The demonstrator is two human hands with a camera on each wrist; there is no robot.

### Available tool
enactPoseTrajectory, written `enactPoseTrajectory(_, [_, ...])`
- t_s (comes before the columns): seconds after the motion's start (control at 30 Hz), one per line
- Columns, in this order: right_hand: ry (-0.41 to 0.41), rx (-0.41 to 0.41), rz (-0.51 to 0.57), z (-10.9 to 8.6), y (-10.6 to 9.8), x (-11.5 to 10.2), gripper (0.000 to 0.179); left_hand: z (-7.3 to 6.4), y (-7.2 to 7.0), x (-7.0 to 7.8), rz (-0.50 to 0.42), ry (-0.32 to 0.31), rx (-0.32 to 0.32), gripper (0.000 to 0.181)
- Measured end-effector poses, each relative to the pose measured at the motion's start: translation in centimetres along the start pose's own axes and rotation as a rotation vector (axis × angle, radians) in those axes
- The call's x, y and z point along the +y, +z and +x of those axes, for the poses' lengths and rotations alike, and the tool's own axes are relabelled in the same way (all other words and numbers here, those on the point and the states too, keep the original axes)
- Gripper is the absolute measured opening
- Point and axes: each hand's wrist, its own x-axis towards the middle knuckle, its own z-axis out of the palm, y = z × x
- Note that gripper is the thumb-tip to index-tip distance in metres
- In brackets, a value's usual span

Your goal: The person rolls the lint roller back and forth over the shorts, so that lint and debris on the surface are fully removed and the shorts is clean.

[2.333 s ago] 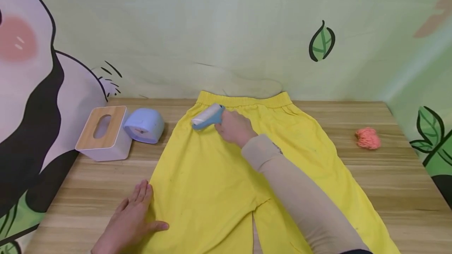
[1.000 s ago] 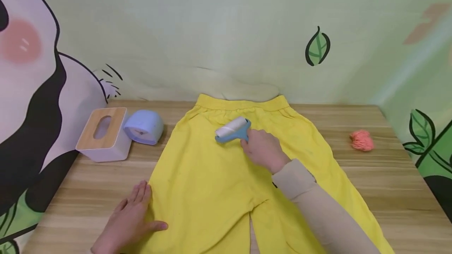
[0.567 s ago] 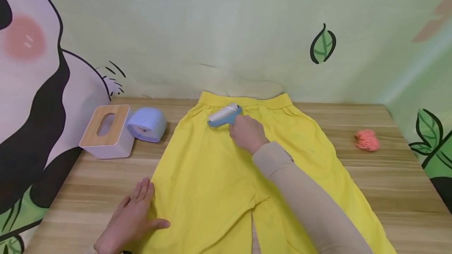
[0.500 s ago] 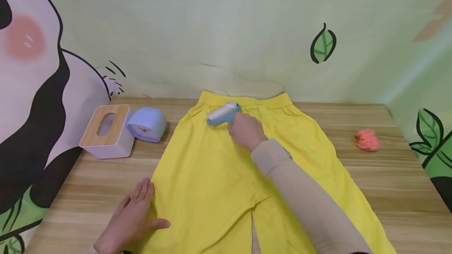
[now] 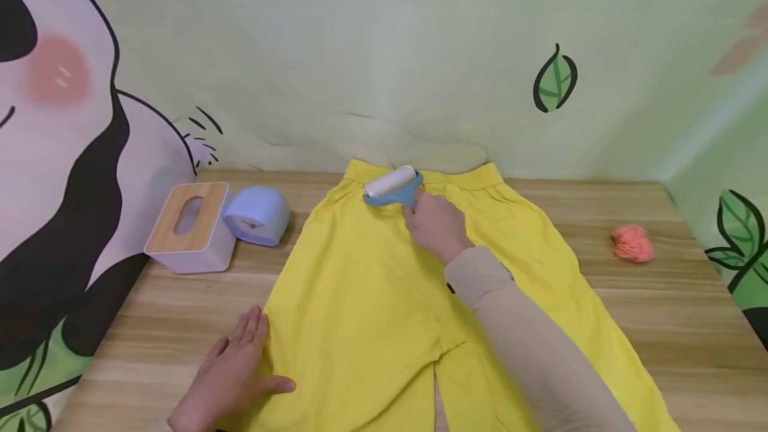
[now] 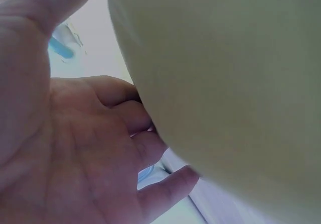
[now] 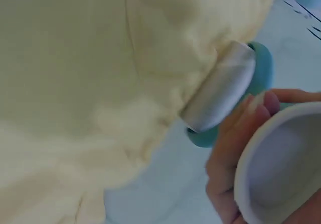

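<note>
Yellow trousers (image 5: pixel 360 272) lie spread on the table, waistband toward the wall. In my right hand (image 5: pixel 438 222) I grip the handle of a lint roller (image 5: pixel 391 182), with a light blue frame and a white roll. Its roll overlaps the lower edge of the waistband, left of centre. The right wrist view has the roll (image 7: pixel 220 88) against the gathered cloth, and a pale oval rim (image 7: pixel 283 158) close to the camera. My left hand (image 5: pixel 231 365) rests by the left leg's outer edge, fingers straight, thumb over the cloth. From the left wrist, the palm (image 6: pixel 85 148) faces the cloth (image 6: pixel 215 83).
A white tissue box (image 5: pixel 192 229) with a wooden lid stands at the left, beside a light blue clock (image 5: pixel 258 215). A coral yarn bundle (image 5: pixel 633 243) lies on the wooden table (image 5: pixel 630 305) to the right. Behind is a printed wall (image 5: pixel 420 52).
The right hand has moved the lint roller from the left hip toward the middle, down, then back up to the waistband. The left hand stays at the trouser edge; the head view shifts slightly.
</note>
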Motion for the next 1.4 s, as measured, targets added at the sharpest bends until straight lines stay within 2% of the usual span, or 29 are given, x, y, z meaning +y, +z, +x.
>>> enactPoseTrajectory(0.23, [-0.01, -0.021, -0.036, -6.1, -3.9, 3.5, 0.029, 0.1, 0.0, 0.1, 0.011, 0.005, 0.013, 0.125])
enactPoseTrajectory(0.4, [0.019, -0.019, -0.073, -9.6, -4.7, 6.2, 0.025, 0.1, 0.0, 0.1, 0.003, 0.005, -0.011, 0.124])
enactPoseTrajectory(0.5, [0.036, -0.037, -0.085, -10.3, -4.7, 6.9, 0.028, 0.1, 0.0, 0.2, 0.001, -0.004, -0.019, 0.125])
enactPoseTrajectory(0.63, [0.045, -0.05, -0.073, -9.6, -4.4, 7.1, 0.028, 0.2, 0.0, 0.2, -0.004, -0.012, -0.022, 0.126])
enactPoseTrajectory(0.9, [0.085, -0.073, -0.066, -5.9, -4.1, 6.3, 0.034, 0.3, 0.0, 0.2, -0.006, -0.011, -0.028, 0.125])
enactPoseTrajectory(1.03, [0.122, -0.049, -0.054, -4.3, -3.5, 5.9, 0.033, 0.3, 0.1, 0.1, -0.009, 0.002, -0.031, 0.126])
enactPoseTrajectory(1.23, [0.166, -0.028, -0.034, -3.0, -3.0, 5.2, 0.035, 0.5, 0.1, 0.2, -0.011, -0.003, -0.045, 0.127])
enactPoseTrajectory(1.4, [0.139, -0.063, -0.022, -2.2, -3.4, 5.3, 0.033, 0.4, 0.2, 0.0, -0.016, -0.004, -0.032, 0.127])
